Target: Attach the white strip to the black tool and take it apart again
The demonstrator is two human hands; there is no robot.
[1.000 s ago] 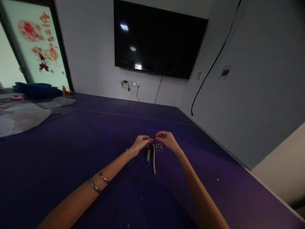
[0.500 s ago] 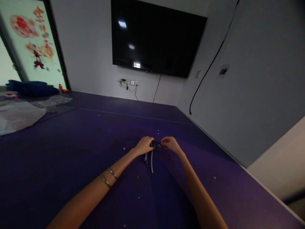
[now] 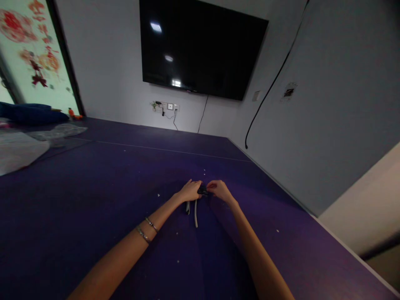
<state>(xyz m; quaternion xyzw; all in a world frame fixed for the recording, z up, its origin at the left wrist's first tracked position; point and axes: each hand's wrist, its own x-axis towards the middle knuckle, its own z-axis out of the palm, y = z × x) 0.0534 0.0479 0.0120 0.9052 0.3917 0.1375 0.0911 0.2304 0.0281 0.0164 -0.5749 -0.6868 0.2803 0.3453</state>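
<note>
A small dark block-like object lies between my two hands, low over the purple surface; its exact kind is too small to tell. My left hand is closed around its left side. My right hand pinches with thumb and fingers at its right end, and what sits between those fingertips is hidden. A grey cable-like strip runs from under my left hand toward me, slightly curved. Beside it, a shorter dark and light piece shows below my left wrist.
The purple surface carries scattered white specks. At the left lie a white plastic bag, clear plastic film and a dark blue bundle. A black cable hangs along the right wall. A television is mounted ahead.
The view has swung slightly right, so everything sits a little further left. My right hand has come closer to the left one, covering more of the dark object's right end.
</note>
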